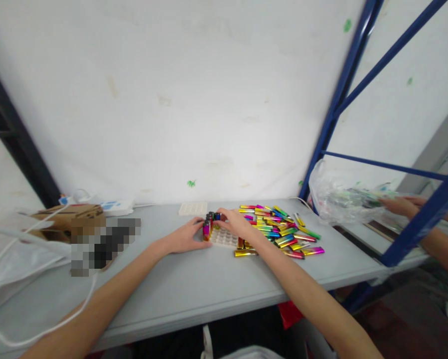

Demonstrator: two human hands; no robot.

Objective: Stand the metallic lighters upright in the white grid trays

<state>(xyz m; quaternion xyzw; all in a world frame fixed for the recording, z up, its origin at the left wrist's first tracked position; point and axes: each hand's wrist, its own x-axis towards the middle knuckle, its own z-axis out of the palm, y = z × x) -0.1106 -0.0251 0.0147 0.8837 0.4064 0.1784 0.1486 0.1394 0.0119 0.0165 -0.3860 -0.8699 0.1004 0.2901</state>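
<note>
A pale gridded tray (224,237) lies on the grey table. Upright in its left part stand several shiny coloured lighters (206,230) with dark tops. My left hand (186,236) spans the tray's left end, thumb at the near corner and fingers toward the far side, against the standing lighters. Over the tray's far side, my right hand (235,223) has its fingertips closed on a dark-topped lighter (218,216); the palm and wrist hide part of the grid. Right of the tray lies a loose pile of metallic gold, red, green, blue and purple lighters (283,229).
Behind is another pale gridded tray (193,209), near the wall. At left are a cardboard box (69,217), a white cable (91,294) and white plastic bags (18,264). Blue rack posts (330,119) and a clear bag (330,199) stand right; another person's arms (433,239) reach in beyond.
</note>
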